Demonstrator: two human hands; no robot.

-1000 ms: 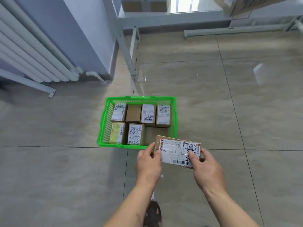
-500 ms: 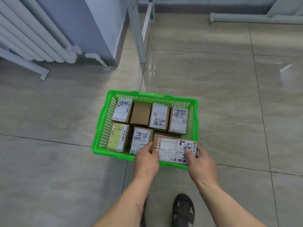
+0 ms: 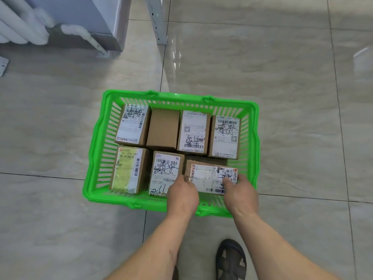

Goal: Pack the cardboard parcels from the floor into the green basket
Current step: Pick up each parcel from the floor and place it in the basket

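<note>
The green basket [image 3: 94,150] stands on the tiled floor in front of me with several cardboard parcels packed in two rows. Both hands grip one labelled cardboard parcel [image 3: 207,176], which sits in the basket's near right corner, beside another labelled parcel [image 3: 164,170]. My left hand [image 3: 182,196] clasps its left end and my right hand [image 3: 240,196] its right end. Its lower edge is hidden behind my fingers. A plain parcel without a label [image 3: 163,128] stands in the far row.
A white radiator [image 3: 18,27] and its pipe [image 3: 86,37] run along the wall at top left. A grey metal leg [image 3: 156,19] stands beyond the basket. My sandalled foot [image 3: 231,259] is on the floor just behind the basket.
My hands carried the parcel forward from in front of the basket's near rim down into its near right corner. The view has drawn closer to the basket.
</note>
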